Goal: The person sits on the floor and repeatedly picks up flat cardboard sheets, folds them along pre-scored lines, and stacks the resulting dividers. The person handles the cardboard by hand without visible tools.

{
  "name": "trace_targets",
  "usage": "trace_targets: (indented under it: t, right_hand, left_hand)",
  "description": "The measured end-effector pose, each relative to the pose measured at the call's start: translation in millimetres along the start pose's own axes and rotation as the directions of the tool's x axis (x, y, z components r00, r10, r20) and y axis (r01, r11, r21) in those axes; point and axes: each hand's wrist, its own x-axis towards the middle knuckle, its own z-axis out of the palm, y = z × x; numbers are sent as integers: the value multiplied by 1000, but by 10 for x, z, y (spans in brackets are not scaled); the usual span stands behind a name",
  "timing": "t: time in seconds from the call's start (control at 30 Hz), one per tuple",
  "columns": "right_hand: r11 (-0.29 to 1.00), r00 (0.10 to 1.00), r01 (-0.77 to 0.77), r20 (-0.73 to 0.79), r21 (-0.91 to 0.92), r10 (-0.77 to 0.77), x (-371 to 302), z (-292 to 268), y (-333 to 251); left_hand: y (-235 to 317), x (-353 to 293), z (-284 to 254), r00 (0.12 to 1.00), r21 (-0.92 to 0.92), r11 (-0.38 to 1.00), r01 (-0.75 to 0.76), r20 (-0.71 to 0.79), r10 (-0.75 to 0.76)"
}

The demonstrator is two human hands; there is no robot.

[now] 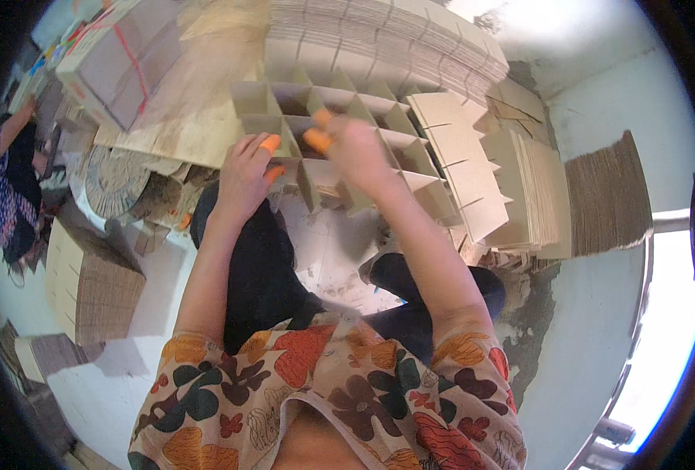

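A cardboard divider grid [333, 100] of interlocked slotted strips stands open-celled in front of me, at the near edge of the wooden table. My left hand [246, 172] is at its near left corner, with orange covers on thumb and forefinger, which close about a panel there. Over the middle of the grid is my right hand [355, 153], also wearing orange finger covers. Motion smears its fingers, so whether they grip a strip cannot be made out. Beside the grid on the right lies a slotted cardboard strip stack [459, 160].
Long slotted strips lie stacked [387, 39] at the back. More cardboard sheets [532, 192] stand at right. A cardboard bundle tied with red string [112, 66] is at the far left. Another stack [89, 286] sits on the floor at left, near another person [10, 180].
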Motion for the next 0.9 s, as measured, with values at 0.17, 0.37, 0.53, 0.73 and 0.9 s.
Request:
trace_targets:
  t: [0.17,0.37,0.53,0.73,0.9]
  right_hand:
    - [851,886,-386,-398,-356,236,-362,-862,1345]
    - [699,701,-711,-141,-71,699,-1130,-1554,2146]
    - [805,806,-593,-13,-28,592,-1444,-1632,2476]
    - [678,709,-643,-58,356,703,-1641,-1860,2757]
    - [628,434,-581,-455,518,777,-2088,-2413,2814]
  left_hand:
    - [330,346,-76,915,-54,994,-98,387,112]
    - [192,1077,383,842,-33,975,-221,499,208]
    - [2,1537,799,755,-90,968,-234,611,239]
    - [8,1729,993,748,-63,990,-123,650,134]
    - [-129,1618,1060,742,-230,968,-101,631,228]
